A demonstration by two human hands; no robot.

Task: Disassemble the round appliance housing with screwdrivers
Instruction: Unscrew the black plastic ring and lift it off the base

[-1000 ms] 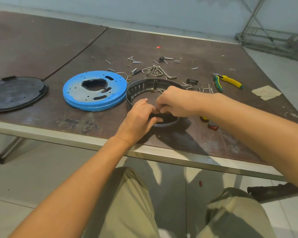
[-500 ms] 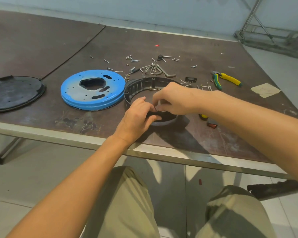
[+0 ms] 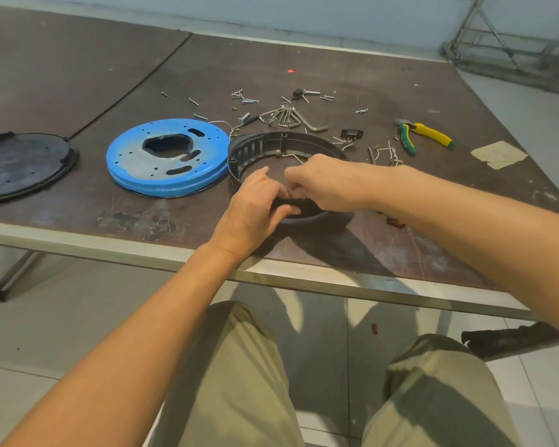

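Gripping the near rim of the round housing ring (image 3: 265,146) with my left hand (image 3: 255,204): fingers curled over the dark rim, thumb beneath it on the outer side. The ring lies flat on the brown table (image 3: 336,75), close to its near edge, slotted wall showing on the far-left side.

Right hand (image 3: 323,185) reaches across the ring from the right, fingers curled, tips bunched at the same near rim, just beside my left fingertips. A thin pale sliver (image 3: 290,191) shows between the two hands. Cannot tell whether my right fingers pinch it or only touch it.

Around the ring:
- Blue disc (image 3: 136,159), flat, just left of the ring, almost touching it.
- Black round lid (image 3: 23,166), well left of the ring, past the disc.
- Bunch of hex keys (image 3: 291,117), just beyond the ring's far rim.
- Loose screws (image 3: 244,96), scattered farther beyond the ring, past the keys.
- Small black rectangular part (image 3: 351,134), at the ring's far-right side.
- White wire scraps (image 3: 389,153), right of the ring.
- Green-and-yellow pliers (image 3: 430,133), farther right of the ring than the wires.
- Paper scrap (image 3: 497,154), well right of the ring, past the pliers.
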